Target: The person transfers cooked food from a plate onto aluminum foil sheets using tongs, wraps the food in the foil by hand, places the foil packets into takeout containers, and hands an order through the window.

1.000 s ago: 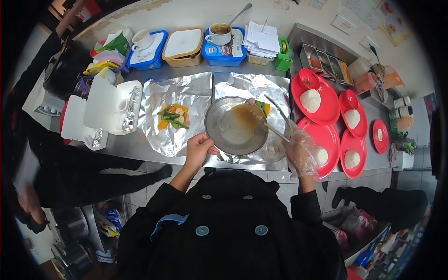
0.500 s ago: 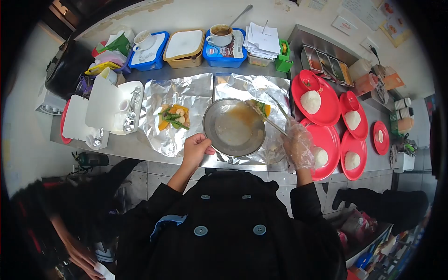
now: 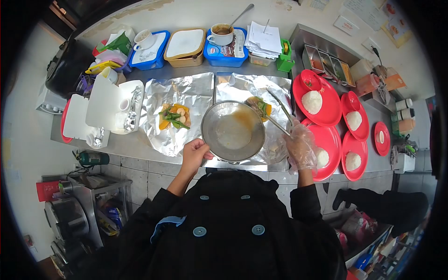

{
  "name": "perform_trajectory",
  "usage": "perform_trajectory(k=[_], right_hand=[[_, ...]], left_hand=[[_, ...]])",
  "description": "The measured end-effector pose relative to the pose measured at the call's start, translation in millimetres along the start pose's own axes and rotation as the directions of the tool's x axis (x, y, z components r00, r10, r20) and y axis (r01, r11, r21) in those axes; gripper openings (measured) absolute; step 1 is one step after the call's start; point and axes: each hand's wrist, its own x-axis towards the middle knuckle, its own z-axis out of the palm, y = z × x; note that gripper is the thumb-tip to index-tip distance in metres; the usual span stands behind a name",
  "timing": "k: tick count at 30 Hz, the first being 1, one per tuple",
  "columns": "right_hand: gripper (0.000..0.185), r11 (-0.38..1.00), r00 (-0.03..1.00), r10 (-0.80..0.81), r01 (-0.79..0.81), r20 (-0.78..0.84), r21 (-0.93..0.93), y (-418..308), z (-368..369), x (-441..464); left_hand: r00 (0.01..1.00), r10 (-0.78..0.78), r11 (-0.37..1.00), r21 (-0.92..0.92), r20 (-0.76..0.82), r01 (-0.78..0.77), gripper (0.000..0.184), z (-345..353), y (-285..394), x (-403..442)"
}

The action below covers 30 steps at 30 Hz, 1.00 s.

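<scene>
My left hand [image 3: 194,156] pinches the near left rim of a round metal bowl [image 3: 211,135], which has a thin brown residue inside. In a clear plastic glove, my right hand [image 3: 301,148] grips metal tongs [image 3: 278,126] with their arms apart. One tong tip lies by the bowl's right edge, at a heap of vegetables [image 3: 264,109] on the right foil sheet [image 3: 275,154]. The bowl covers part of that sheet. On the left foil sheet [image 3: 158,100] is a pile of shrimp, green beans and orange vegetable pieces [image 3: 175,116].
Red plates [image 3: 322,112] with rice mounds stand at the right. An open white takeaway box [image 3: 105,109] sits at the left. Lidded tubs [image 3: 185,44], a cup with a spoon [image 3: 221,35] and papers [image 3: 262,39] line the wall. Another person's dark-clothed leg [image 3: 373,201] shows at lower right.
The bowl has moved slightly toward me, with my left hand on its rim. The tongs have shifted a little. The other person at the lower left has left view, exposing a metal shelf.
</scene>
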Motion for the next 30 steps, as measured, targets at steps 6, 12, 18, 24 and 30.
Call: perform_trajectory(k=[6, 12, 18, 24, 30], right_hand=[[0.052, 0.999, 0.994, -0.027, 0.023, 0.108, 0.040, 0, -9, 0], [0.052, 0.994, 0.990, -0.092, 0.085, 0.108, 0.062, -34, -16, 7], [0.054, 0.867, 0.870, -0.486, 0.471, 0.076, 0.161, -99, 19, 8], [0.058, 0.822, 0.793, -0.570, 0.544, 0.215, 0.169, -166, 58, 21], [0.061, 0.821, 0.814, -0.565, 0.539, 0.134, 0.187, -187, 76, 31]], left_hand=[[0.998, 0.007, 1.000, -0.020, -0.069, -0.008, 0.007, -14, -16, -12], [0.981, 0.050, 0.980, -0.182, -0.186, -0.084, 0.007, -38, -24, -38], [0.903, 0.108, 0.965, -0.173, -0.415, -0.195, 0.009, -70, -22, -62], [0.826, 0.127, 0.961, -0.138, -0.550, -0.240, 0.012, -96, -8, -77], [0.796, 0.118, 0.966, -0.117, -0.594, -0.231, 0.012, -107, -1, -85]])
